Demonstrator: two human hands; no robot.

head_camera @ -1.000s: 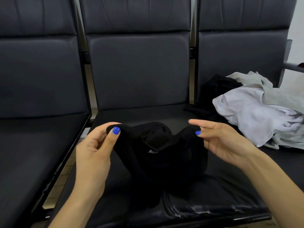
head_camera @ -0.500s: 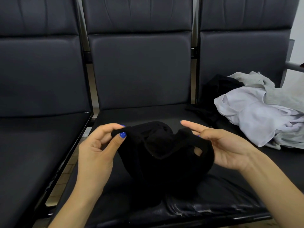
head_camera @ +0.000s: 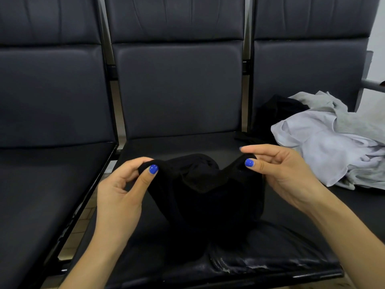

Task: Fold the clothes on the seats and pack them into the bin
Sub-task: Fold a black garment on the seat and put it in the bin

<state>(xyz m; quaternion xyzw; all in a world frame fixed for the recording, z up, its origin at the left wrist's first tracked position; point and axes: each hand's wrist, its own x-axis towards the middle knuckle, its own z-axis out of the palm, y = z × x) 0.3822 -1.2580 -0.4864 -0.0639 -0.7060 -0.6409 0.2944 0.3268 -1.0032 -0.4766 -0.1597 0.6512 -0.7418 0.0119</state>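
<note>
Right hand (head_camera: 285,174): half a second ago its index lay straight along the garment (head_camera: 206,190) with the thumb tucked behind cloth — thumb and fingers (head_camera: 250,150) now pinch the right edge, thumbnail showing. Left hand (head_camera: 123,192) has shifted slightly, pinch unchanged. The hands stand wider apart than half a second ago — the top edge stretches between them and dips at the middle.
</note>
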